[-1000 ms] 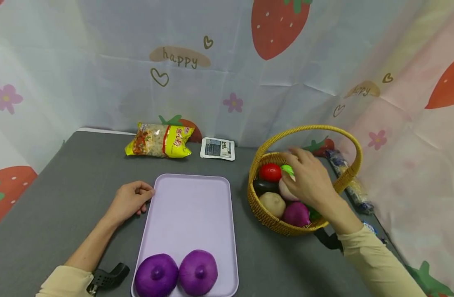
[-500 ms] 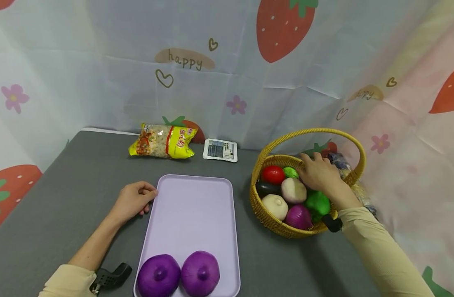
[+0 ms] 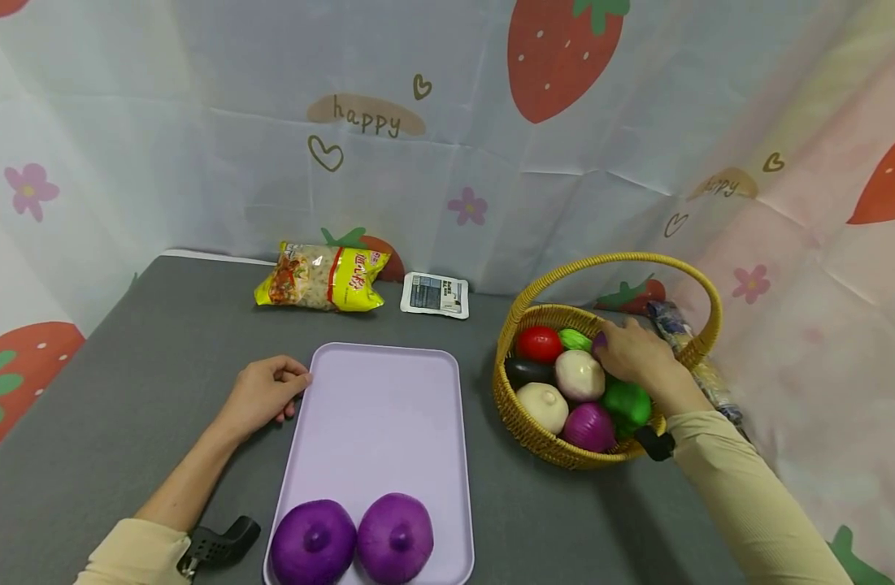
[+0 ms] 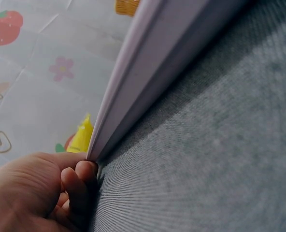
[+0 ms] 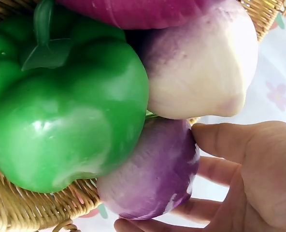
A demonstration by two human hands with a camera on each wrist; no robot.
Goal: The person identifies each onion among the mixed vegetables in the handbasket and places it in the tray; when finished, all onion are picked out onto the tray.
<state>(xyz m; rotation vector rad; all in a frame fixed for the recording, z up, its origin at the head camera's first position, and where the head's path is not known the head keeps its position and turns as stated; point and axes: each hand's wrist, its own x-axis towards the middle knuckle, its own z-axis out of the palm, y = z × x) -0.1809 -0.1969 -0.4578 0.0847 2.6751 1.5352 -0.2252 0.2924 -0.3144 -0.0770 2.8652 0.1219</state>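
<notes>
In the head view my left hand (image 3: pixel 266 396) pinches the left rim of a pale lilac tray (image 3: pixel 377 414) between thumb and forefinger. Inside the yellow wicker basket (image 3: pixel 523 435), my right hand (image 3: pixel 632 351) grips a purple turnip (image 5: pixel 152 169), toy-like with chipped paint. The right wrist view shows thumb and fingers around its side, with a green bell pepper (image 5: pixel 65 106) and a whitish-purple turnip (image 5: pixel 201 63) against it. Two round purple vegetables, the left one (image 3: pixel 313 543) and the right one (image 3: pixel 394 538), lie at the tray's near end.
Also in the basket are a tomato (image 3: pixel 539 344), a dark eggplant (image 3: pixel 529 372), a cream-coloured round vegetable (image 3: pixel 542 408) and a purple onion (image 3: pixel 590 427). A yellow food bag (image 3: pixel 321 277) and a white packet (image 3: pixel 435 295) lie at the back. A long package (image 3: pixel 710 382) lies right of the basket.
My right hand has gone from above the basket down to its far right side and now grips the purple turnip. The left hand stays on the tray rim. The view shifted slightly.
</notes>
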